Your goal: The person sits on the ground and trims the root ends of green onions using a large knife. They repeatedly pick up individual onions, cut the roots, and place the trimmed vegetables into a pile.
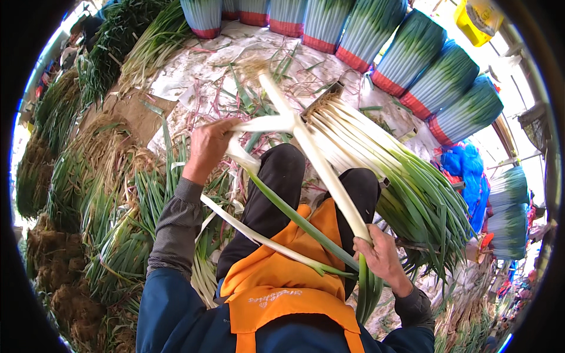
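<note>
My right hand (378,253) grips a large green onion (324,170) where its white stalk turns green; its rooted end points away from me. My left hand (212,148), left of the stalk, pinches a pale outer layer (265,124) that is partly peeled from it. This layer joins the stalk near its middle. A loose strip with a green leaf (304,223) hangs across my lap over an orange apron (291,304). To the right, a stack of cleaned green onions (379,163) lies on a metal rack (324,99), white ends toward the upper left.
Upright bundles of green onions with red-banded wrapping (324,26) curve along the back. Unpeeled green onions with soil-covered roots (110,212) are heaped at the left. Peelings and pink strings lie on the white ground sheet (212,57). Blue netting (465,176) sits at the right.
</note>
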`<state>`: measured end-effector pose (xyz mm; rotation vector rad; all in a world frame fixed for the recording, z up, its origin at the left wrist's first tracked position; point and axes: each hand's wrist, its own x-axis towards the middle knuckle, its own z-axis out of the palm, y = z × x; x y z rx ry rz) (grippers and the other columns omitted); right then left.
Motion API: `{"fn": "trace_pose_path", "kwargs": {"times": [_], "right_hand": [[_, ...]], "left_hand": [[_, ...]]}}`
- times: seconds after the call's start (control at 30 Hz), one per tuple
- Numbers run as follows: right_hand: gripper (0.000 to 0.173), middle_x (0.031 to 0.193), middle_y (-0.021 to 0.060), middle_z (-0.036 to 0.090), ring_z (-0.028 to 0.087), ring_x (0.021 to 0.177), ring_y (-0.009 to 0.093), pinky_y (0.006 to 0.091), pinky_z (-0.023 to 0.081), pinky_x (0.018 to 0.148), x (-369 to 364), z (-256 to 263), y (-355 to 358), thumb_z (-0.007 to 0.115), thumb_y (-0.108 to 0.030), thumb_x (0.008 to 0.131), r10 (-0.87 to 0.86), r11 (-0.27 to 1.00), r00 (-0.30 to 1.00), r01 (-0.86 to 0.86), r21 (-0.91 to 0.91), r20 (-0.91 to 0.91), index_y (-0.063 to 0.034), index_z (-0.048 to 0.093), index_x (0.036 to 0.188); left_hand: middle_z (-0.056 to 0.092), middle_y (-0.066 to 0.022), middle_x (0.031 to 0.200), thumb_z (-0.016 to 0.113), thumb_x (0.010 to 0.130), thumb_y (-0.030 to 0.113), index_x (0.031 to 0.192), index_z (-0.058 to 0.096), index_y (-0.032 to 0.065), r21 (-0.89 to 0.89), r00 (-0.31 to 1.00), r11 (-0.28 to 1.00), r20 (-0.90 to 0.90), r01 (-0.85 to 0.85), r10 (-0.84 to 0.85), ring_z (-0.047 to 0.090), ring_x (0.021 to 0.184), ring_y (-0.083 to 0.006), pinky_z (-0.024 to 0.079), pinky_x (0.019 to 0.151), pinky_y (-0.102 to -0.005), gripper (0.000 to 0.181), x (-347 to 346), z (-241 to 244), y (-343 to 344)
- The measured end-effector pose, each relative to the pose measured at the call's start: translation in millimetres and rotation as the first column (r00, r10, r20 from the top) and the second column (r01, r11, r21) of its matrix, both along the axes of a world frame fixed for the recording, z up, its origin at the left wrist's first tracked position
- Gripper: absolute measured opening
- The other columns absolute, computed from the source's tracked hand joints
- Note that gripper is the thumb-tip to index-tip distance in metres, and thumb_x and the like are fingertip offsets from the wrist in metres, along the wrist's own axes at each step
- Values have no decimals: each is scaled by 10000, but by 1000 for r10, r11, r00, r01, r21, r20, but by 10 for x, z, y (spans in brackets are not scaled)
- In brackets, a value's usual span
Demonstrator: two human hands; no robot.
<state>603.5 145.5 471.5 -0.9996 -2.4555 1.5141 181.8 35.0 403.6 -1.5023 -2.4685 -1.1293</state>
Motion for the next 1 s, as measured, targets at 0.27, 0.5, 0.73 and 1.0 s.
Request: {"fn": "trace_pose_path", "kwargs": {"times": [0.27, 0.5, 0.73, 1.0], "right_hand": [[190, 726, 164, 628, 683, 590, 233, 346, 507, 516, 149, 37, -130, 604, -137, 951, 138, 990, 986, -141, 25, 91, 31, 518, 973], [204, 710, 172, 642, 689, 603, 250, 357, 510, 529, 288, 40, -224, 612, -154, 944, 138, 990, 978, -134, -38, 155, 28, 523, 972], [259, 796, 237, 626, 625, 786, 457, 462, 491, 624, 408, -7, -271, 660, -215, 890, 212, 970, 927, -239, 53, 310, -1, 533, 962], [234, 698, 200, 644, 679, 636, 355, 418, 517, 564, 680, -159, -295, 672, -178, 881, 149, 988, 931, -153, -14, 334, 7, 561, 972]], "left_hand": [[739, -101, 888, 707, 843, 128, 1062, 757, 171, -8, 980, 998, -191, -60, 58, 710, 732, -245, 552, 662, -345, 228, -634, -146, -201], [731, -91, 913, 664, 891, 245, 1066, 755, 246, -192, 937, 925, -189, -328, 293, 702, 785, -297, 557, 703, -396, 197, -1229, -43, -548], [720, -138, 934, 597, 927, 315, 1103, 736, 318, -241, 812, 792, -346, -561, 470, 691, 844, -338, 547, 752, -432, 224, -1972, 6, -964], [739, -96, 888, 547, 851, 153, 1215, 687, 95, 72, 646, 643, 145, -762, 749, 685, 683, -189, 541, 593, -329, 395, -2799, 526, -2164]]}}
